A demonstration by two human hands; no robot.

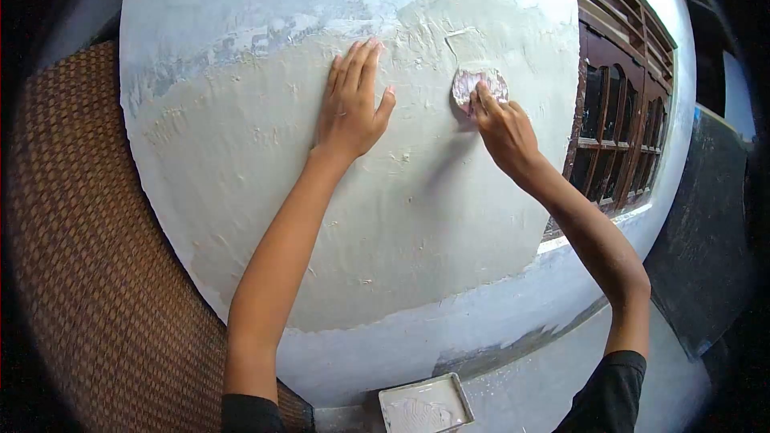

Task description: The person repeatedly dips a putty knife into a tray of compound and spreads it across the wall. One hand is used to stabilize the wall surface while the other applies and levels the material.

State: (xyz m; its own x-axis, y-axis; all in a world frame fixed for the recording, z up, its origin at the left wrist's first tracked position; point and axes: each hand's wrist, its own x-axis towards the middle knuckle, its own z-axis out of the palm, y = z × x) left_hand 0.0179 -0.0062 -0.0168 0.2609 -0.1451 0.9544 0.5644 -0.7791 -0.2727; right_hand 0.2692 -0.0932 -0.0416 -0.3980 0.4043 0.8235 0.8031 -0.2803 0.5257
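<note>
1. The right hand grips a rounded, paste-smeared scraper, its fingers closed on the lower edge; the scraper lies at the fingertips, up and to the left of that hand.
2. The scraper is held up to the wall. It looks about as wide as tall, so no clear long axis shows; whether its whole edge touches is hard to tell.
3. The left hand holds nothing. It lies palm-in against the wall, fingers pointing up and close together, thumb spread, well to the scraper's left.
4. A grey-beige coat with small ridges covers the wall's middle; bare wall separates the two hands, and nothing stands between them.
5. Right of the scraper is a brown barred window; a woven panel borders the left.
6. Far below both hands sits a tray of pale paste.
</note>
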